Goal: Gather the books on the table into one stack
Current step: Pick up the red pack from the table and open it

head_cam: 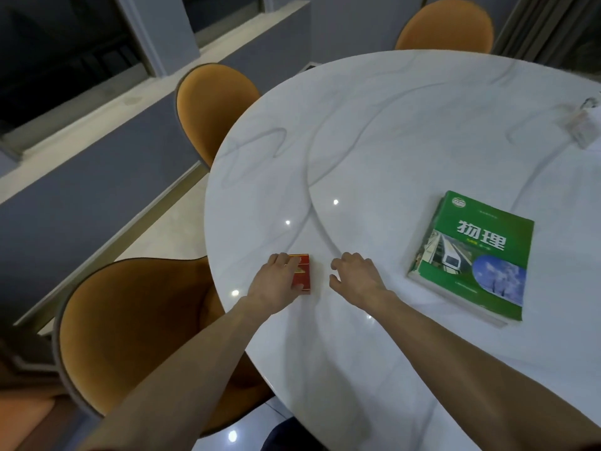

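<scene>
A small red book (pixel 304 275) lies near the left edge of the round white marble table (pixel 406 141). My left hand (pixel 276 281) rests on it, fingers over its top and thumb at its near edge, covering most of the cover. My right hand (pixel 356 276) hovers just to the right of the red book, fingers spread, holding nothing. A green textbook (pixel 474 255) with a train picture lies flat on another book to the right, well apart from both hands.
Three orange chairs stand around the table: one at near left (pixel 130 336), one at far left (pixel 211 105), one at the back (pixel 445 24). A small clear item (pixel 582 122) lies at the table's right edge.
</scene>
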Demonstrator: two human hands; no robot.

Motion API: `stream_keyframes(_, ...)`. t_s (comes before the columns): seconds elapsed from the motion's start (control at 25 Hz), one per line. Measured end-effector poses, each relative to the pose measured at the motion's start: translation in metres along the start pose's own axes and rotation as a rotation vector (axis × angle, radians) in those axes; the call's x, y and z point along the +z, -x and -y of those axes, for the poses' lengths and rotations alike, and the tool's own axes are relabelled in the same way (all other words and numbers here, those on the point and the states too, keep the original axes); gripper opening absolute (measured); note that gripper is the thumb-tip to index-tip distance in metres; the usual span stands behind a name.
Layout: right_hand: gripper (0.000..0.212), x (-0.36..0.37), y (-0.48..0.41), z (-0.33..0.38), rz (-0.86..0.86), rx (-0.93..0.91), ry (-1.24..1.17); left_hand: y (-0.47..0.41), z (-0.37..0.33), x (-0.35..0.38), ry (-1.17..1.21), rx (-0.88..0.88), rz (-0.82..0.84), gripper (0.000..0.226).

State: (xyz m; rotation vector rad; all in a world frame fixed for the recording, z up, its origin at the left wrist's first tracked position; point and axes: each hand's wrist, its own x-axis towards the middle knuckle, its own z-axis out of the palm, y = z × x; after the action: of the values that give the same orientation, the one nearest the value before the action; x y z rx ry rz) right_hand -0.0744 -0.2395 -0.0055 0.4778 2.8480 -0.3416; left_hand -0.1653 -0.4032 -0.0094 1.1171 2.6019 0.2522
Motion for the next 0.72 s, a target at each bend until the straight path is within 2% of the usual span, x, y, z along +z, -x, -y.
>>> stream_keyframes(0.32, 0.041, 0.027, -0.030, 0.027, -0.006, 0.062, -0.037, -0.028, 0.035, 0.016, 0.067, 0.173, 0.030, 0.088)
stream_keyframes(0.44, 0.043, 0.033, -0.035, 0.034, -0.023, 0.097, -0.127, -0.039, 0.043, 0.020, 0.074, 0.233, 0.051, 0.089)
stream_keyframes(0.56, 0.042, 0.036, -0.038, 0.042, 0.030, 0.172, -0.316, -0.047, 0.047, 0.025, 0.104, 0.241, 0.137, 0.088)
stream_keyframes(0.72, 0.034, 0.042, -0.044, 0.050, 0.081, 0.274, -0.531, -0.052, 0.047, 0.030, 0.143, 0.287, 0.159, 0.078)
